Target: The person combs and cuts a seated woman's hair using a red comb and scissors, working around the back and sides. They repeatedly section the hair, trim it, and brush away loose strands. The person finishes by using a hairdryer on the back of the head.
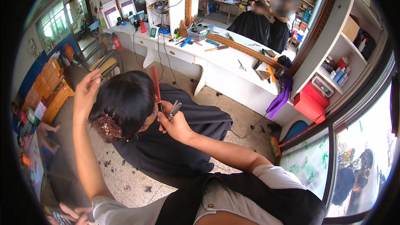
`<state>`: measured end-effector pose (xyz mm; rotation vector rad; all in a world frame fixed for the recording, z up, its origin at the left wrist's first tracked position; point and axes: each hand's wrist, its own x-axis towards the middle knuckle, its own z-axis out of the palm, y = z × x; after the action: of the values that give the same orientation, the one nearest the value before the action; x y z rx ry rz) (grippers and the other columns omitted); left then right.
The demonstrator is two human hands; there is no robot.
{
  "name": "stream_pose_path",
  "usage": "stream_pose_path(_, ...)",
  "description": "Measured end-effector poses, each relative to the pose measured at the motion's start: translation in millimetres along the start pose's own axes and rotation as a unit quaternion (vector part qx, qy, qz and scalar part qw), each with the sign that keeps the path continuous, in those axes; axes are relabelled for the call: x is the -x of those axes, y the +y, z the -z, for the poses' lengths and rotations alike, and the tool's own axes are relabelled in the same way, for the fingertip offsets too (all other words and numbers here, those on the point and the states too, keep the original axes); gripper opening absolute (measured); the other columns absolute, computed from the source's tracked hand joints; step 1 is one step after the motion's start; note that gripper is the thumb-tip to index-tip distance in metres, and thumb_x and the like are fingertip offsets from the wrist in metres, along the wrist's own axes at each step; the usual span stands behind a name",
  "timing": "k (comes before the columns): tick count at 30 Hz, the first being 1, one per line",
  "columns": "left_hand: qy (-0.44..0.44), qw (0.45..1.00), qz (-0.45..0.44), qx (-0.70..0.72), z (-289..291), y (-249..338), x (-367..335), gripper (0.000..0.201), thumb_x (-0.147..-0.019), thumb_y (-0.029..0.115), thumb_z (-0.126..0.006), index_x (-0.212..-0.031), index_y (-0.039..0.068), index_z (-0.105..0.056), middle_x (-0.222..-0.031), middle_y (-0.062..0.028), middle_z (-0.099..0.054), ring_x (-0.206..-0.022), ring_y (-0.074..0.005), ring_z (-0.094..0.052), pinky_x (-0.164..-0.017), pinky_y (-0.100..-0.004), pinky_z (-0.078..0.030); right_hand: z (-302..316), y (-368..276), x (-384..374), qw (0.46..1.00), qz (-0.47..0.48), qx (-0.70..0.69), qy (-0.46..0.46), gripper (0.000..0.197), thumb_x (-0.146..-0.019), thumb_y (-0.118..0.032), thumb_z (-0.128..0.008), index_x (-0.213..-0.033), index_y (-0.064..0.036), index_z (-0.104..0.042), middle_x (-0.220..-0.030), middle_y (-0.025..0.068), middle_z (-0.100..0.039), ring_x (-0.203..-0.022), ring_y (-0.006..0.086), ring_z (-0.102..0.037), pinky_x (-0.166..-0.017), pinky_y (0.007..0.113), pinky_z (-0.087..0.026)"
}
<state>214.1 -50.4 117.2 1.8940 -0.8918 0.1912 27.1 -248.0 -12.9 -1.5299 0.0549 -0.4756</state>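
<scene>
A seated person with dark hair (127,91) is draped in a black cape (175,141). A brown hair ornament with pearl-like beads (109,127) sits at the back of the head. My right hand (178,126), by the person's cheek, is closed round a red comb (155,84), which points upward beside the hair. Silver scissors (175,109) also stick out of that hand. To the left of the head, my left hand (86,91) is raised with fingers bent and tips close together. Whatever it may pinch is too small to make out.
A white counter (246,58) under a framed mirror (266,12) carries tools, bottles and another pair of scissors (241,65). Hair clippings (148,188) dot the floor. Purple cloth (280,96) hangs by red boxes (310,102). A black chair (104,61) stands behind, left of the counter.
</scene>
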Motion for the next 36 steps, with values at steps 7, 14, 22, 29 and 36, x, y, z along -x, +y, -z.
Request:
stream_pose_path(7,0.051,0.995,0.066,0.046,41,-12,43,0.038,-0.093,0.027,-0.051,-0.124,0.004,-0.053,-0.12,-0.01,-0.057,-0.113,-0.0163,-0.051,-0.097,-0.0263,-0.035,51,48,22,0.933,-0.254,-0.192,0.167,0.017,-0.088,-0.007,-0.048,-0.102,0.0025,-0.05,-0.067,0.0085,-0.055,-0.046,0.0159,-0.056,-0.038,0.026,-0.045)
stream_pose_path(14,0.148,0.965,0.124,0.179,104,-103,60,0.024,-0.093,0.03,-0.052,-0.095,0.008,-0.06,-0.064,0.006,-0.048,-0.052,-0.0023,-0.038,-0.05,-0.0171,-0.029,82,18,36,0.947,-0.155,-0.214,0.181,0.01,-0.087,-0.007,-0.052,-0.096,-0.0016,-0.052,-0.077,0.0072,-0.061,-0.06,0.0141,-0.06,-0.044,0.023,-0.046)
stream_pose_path(22,0.011,0.988,0.035,0.15,38,-85,-8,0.026,-0.094,0.023,-0.05,-0.112,0.006,-0.059,-0.087,-0.0001,-0.06,-0.077,-0.0054,-0.051,-0.073,-0.0202,-0.042,70,-35,-11,0.993,-0.044,0.029,0.109,0.034,-0.091,-0.015,-0.054,-0.124,-0.0067,-0.052,-0.074,0.0015,-0.06,-0.063,0.0056,-0.053,-0.051,0.02,-0.043)
stream_pose_path(29,-0.22,0.942,-0.069,0.243,-11,-96,-51,0.025,-0.093,0.022,-0.052,-0.104,0.002,-0.062,-0.097,-0.0035,-0.063,-0.09,-0.0111,-0.057,-0.082,-0.0241,-0.044,43,-55,-88,0.965,-0.007,0.249,0.084,0.031,-0.09,-0.013,-0.055,-0.121,-0.0089,-0.056,-0.08,-0.0019,-0.063,-0.069,0.0038,-0.052,-0.056,0.02,-0.041)
stream_pose_path(36,-0.271,0.892,-0.053,0.358,-19,-116,-62,0.021,-0.092,0.019,-0.053,-0.101,0.001,-0.062,-0.09,-0.0016,-0.062,-0.085,-0.0086,-0.056,-0.079,-0.0226,-0.044,13,-82,-126,0.927,-0.022,0.374,0.033,0.025,-0.082,0.002,-0.059,-0.105,-0.0055,-0.066,-0.081,-0.0006,-0.065,-0.078,0.006,-0.055,-0.078,0.024,-0.045)
